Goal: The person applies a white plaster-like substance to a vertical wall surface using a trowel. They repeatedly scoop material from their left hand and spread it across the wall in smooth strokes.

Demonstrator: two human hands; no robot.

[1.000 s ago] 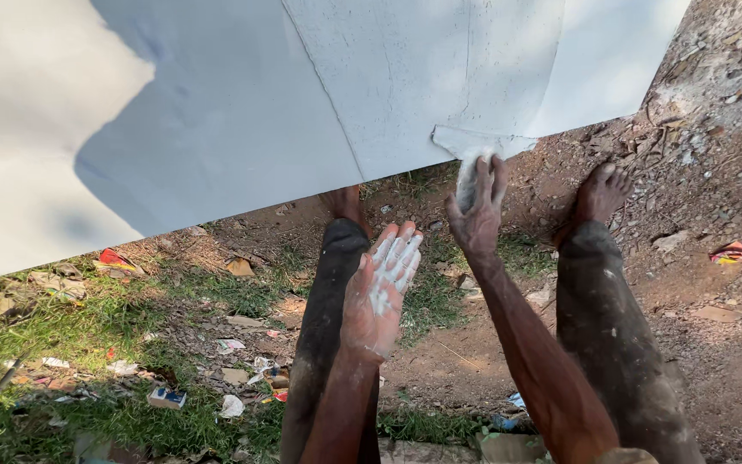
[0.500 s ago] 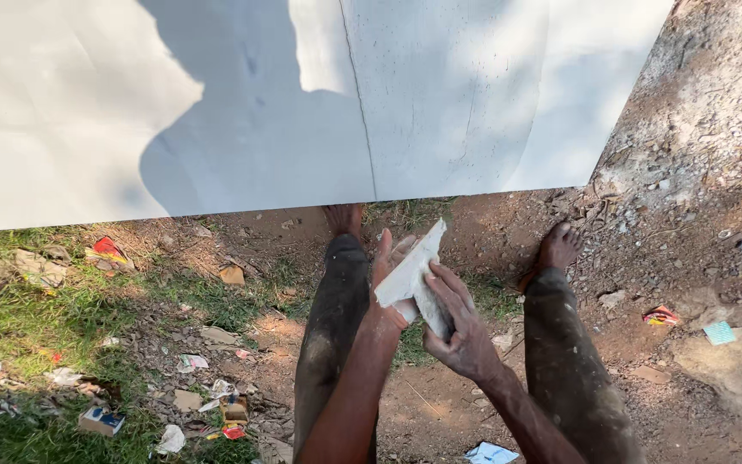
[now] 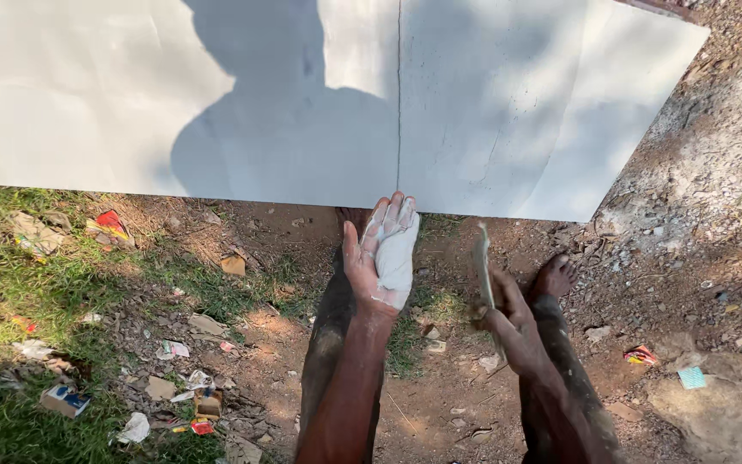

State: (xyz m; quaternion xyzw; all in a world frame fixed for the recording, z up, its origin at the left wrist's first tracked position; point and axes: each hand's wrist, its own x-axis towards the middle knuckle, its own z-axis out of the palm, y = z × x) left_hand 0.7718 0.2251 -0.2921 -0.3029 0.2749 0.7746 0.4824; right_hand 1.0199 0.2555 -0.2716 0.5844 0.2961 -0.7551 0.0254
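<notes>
On the grass at the far left we see a red wrapper (image 3: 110, 222); near left lies a small blue and white carton (image 3: 65, 399), and a pale green packet (image 3: 691, 377) sits on the dirt at right. Our left hand (image 3: 381, 258) is spread flat, palm up, coated with white putty (image 3: 395, 249). Just to its right, our right hand (image 3: 508, 322) is clamped around a thin scraper blade (image 3: 483, 266), edge-on below the white wall (image 3: 216, 94).
</notes>
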